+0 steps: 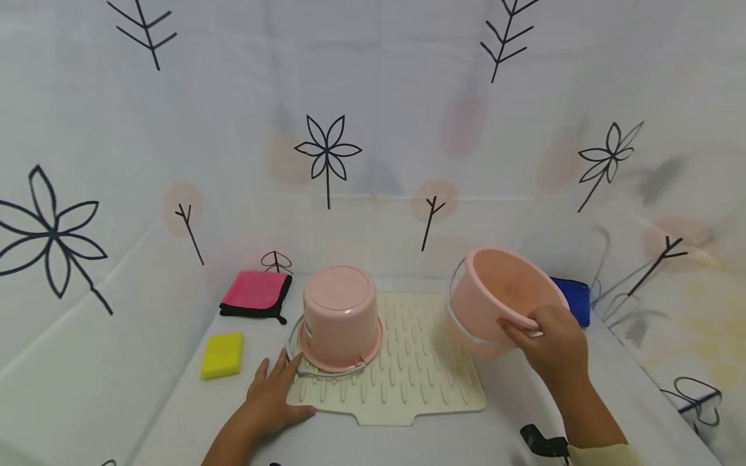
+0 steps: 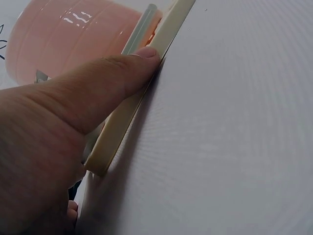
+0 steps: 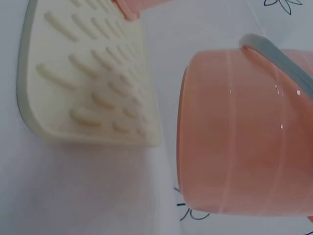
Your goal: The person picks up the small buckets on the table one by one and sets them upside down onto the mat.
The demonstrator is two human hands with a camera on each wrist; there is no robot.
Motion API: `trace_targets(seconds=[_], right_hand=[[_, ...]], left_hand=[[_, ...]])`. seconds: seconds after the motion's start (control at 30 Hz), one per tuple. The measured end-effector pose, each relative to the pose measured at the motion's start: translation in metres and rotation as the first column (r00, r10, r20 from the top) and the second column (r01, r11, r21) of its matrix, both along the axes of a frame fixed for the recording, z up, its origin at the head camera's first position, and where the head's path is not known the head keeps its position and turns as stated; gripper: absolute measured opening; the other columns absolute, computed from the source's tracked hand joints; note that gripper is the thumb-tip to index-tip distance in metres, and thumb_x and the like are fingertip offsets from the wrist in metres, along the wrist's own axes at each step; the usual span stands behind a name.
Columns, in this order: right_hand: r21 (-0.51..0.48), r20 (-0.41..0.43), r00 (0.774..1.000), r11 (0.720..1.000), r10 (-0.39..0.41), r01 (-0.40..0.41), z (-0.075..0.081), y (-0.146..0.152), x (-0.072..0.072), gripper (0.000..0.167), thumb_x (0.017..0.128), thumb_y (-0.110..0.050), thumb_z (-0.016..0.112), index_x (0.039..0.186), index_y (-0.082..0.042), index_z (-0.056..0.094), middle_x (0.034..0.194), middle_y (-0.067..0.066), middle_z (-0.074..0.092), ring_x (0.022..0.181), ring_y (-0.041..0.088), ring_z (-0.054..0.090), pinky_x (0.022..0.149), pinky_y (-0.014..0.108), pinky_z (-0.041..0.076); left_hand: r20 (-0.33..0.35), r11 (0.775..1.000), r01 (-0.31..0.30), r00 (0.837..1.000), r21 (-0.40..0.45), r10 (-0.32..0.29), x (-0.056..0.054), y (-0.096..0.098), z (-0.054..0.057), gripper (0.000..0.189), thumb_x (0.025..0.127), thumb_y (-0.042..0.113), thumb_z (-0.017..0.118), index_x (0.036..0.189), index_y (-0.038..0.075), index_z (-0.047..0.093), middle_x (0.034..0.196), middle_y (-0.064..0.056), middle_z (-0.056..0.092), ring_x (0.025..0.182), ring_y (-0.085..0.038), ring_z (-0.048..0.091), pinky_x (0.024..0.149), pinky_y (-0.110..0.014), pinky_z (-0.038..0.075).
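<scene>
A pink bucket point(image 1: 340, 310) stands upside down on the left half of the cream ribbed drying mat point(image 1: 419, 388); its grey handle lies around the rim. My left hand point(image 1: 271, 398) rests at the mat's front left corner, fingers spread, with the thumb point(image 2: 122, 73) against the mat's edge. With my right hand point(image 1: 553, 346) I grip the rim of a second pink bucket point(image 1: 466, 304), held tilted above the right side of the mat. Its open mouth faces up and toward me, and the grey handle hangs along its side. In the right wrist view this bucket point(image 3: 234, 137) appears apart from the mat.
A folded pink cloth point(image 1: 256, 291) with black trim lies at the back left, with a yellow sponge point(image 1: 222, 355) in front of it. Behind the held bucket is something blue point(image 1: 574, 301), partly hidden. A black object point(image 1: 543, 442) lies near my right forearm.
</scene>
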State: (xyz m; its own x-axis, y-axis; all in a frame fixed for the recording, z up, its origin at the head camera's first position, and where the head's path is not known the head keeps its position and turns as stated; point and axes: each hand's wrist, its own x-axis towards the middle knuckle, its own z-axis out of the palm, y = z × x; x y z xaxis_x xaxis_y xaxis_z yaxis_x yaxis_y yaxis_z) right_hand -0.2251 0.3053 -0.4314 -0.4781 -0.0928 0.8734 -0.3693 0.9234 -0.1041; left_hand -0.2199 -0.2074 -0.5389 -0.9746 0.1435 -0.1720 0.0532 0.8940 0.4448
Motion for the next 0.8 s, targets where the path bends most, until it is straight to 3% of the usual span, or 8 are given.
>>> trace_targets(seconds=[0.2, 0.3, 0.53, 0.7, 0.8], right_hand=[[-0.105, -0.027, 1.000, 0.994, 0.004, -0.006, -0.008, -0.010, 0.014, 0.081, 0.089, -0.083, 0.054, 0.066, -0.006, 0.052, 0.061, 0.006, 0.046, 0.061, 0.021, 0.042, 0.052, 0.032, 0.032], [-0.114, -0.048, 0.999, 0.993, -0.014, 0.008, -0.015, -0.016, 0.022, 0.082, 0.090, -0.081, 0.056, 0.066, -0.003, 0.053, 0.061, 0.007, 0.047, 0.061, 0.022, 0.043, 0.055, 0.033, 0.032], [-0.187, -0.078, 0.997, 0.982, -0.003, -0.011, -0.029, -0.029, 0.033, 0.080, 0.088, -0.078, 0.062, 0.063, -0.003, 0.051, 0.059, 0.005, 0.044, 0.065, 0.012, 0.037, 0.054, 0.025, 0.028], [-0.299, -0.157, 0.986, 0.949, 0.054, -0.099, -0.037, -0.037, 0.033, 0.077, 0.086, -0.075, 0.068, 0.063, -0.003, 0.054, 0.060, 0.006, 0.044, 0.068, 0.002, 0.033, 0.058, 0.011, 0.023], [-0.383, -0.175, 0.982, 0.913, 0.076, -0.140, -0.043, -0.042, 0.033, 0.076, 0.085, -0.072, 0.072, 0.063, -0.001, 0.054, 0.060, 0.010, 0.044, 0.069, -0.003, 0.034, 0.061, 0.007, 0.024]], left_hand=[[0.004, 1.000, -0.010, 1.000, -0.002, 0.010, 0.000, 0.001, 0.000, 0.123, 0.066, 0.072, 0.087, 0.164, 0.019, 0.036, 0.170, -0.027, 0.022, 0.153, -0.062, 0.010, 0.117, -0.080, 0.016], [0.015, 1.000, -0.018, 1.000, -0.001, 0.018, -0.001, 0.001, -0.001, 0.124, 0.065, 0.072, 0.087, 0.164, 0.020, 0.035, 0.171, -0.026, 0.022, 0.153, -0.062, 0.010, 0.117, -0.081, 0.016], [0.023, 1.000, -0.015, 1.000, -0.011, 0.015, 0.000, 0.002, 0.000, 0.124, 0.064, 0.073, 0.087, 0.165, 0.021, 0.035, 0.171, -0.027, 0.021, 0.152, -0.063, 0.011, 0.116, -0.081, 0.018], [0.027, 1.000, -0.025, 0.999, -0.010, 0.026, 0.000, 0.002, 0.001, 0.124, 0.064, 0.073, 0.087, 0.165, 0.022, 0.035, 0.171, -0.026, 0.020, 0.152, -0.063, 0.010, 0.115, -0.082, 0.018], [0.035, 1.000, -0.029, 0.999, -0.010, 0.029, 0.000, 0.002, 0.001, 0.125, 0.064, 0.073, 0.087, 0.165, 0.022, 0.035, 0.172, -0.026, 0.020, 0.152, -0.062, 0.009, 0.116, -0.082, 0.017]])
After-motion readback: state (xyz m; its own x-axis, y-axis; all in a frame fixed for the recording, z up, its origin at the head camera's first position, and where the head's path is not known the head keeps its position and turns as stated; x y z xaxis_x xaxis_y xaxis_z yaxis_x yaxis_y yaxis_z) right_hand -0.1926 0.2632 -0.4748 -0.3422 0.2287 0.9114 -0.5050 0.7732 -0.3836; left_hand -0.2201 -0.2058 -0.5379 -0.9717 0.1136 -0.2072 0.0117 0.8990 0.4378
